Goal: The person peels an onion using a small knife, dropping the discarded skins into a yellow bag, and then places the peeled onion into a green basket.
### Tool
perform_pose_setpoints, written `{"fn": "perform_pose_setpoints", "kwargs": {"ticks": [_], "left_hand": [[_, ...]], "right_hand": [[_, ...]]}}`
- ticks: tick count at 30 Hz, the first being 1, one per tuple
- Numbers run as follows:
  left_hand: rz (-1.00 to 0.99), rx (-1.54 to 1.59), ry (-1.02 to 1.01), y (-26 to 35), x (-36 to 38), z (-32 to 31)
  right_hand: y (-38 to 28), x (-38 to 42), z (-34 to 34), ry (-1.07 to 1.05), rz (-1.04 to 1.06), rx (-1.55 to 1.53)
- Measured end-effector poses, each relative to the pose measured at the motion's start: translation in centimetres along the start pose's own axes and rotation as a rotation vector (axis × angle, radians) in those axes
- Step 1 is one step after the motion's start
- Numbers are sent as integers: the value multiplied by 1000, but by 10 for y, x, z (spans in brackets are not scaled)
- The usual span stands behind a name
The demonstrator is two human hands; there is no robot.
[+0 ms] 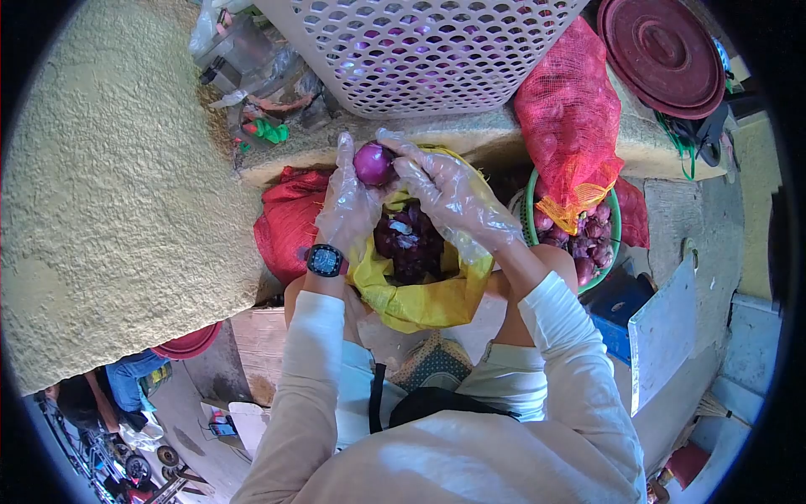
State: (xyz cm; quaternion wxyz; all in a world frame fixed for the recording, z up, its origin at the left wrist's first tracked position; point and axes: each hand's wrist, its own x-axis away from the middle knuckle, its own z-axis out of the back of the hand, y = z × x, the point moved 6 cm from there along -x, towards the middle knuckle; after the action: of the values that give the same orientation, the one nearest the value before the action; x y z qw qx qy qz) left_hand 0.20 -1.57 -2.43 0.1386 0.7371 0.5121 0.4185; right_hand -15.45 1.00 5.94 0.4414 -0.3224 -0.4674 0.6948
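A peeled purple onion is held between my two hands, above the far rim of a yellow sack. My left hand, in a clear plastic glove, has its fingers against the onion's left side. From the right, my gloved right hand touches the onion with its fingertips. Dark red onion skins lie inside the open sack between my knees.
Beyond my hands, a white perforated basket of onions stands on a ledge. To the right are a red mesh sack, a green-rimmed basket of onions and a blue box. A rough wall is at left.
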Motion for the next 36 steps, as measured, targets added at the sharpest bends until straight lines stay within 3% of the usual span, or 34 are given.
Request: {"fn": "perform_pose_setpoints", "kwargs": {"ticks": [1,3,6,10,12,13,15,19,21,28,34,36], "left_hand": [[0,0,0,-1,-3,4],[7,4,-33,-1,-7,10],[4,-7,-60,-2,-8,10],[-16,-37,-20,-3,-8,12],[-268,-356,-175,6,-10,0],[-269,-355,-175,7,-6,-4],[-145,-13,-219,4,4,-15],[-139,-45,-144,2,4,-13],[-171,-100,-65,3,9,-10],[-34,35,-161,4,11,-14],[-112,-2,-164,15,14,-19],[-120,-92,-172,14,13,-17]], "right_hand": [[2,0,-5,0,0,0],[25,-2,-22,39,-241,-713],[30,-7,-27,-3,-276,-920],[11,0,-20,44,-351,-880],[20,2,-21,92,-472,-917],[22,1,-22,92,-472,-916],[26,-1,-23,139,-450,-915],[22,-2,-14,194,-404,-852],[23,0,-8,207,-483,-865],[25,1,-4,161,-518,-851],[24,-2,7,189,-345,-631],[13,-5,22,300,-104,-162]]}}
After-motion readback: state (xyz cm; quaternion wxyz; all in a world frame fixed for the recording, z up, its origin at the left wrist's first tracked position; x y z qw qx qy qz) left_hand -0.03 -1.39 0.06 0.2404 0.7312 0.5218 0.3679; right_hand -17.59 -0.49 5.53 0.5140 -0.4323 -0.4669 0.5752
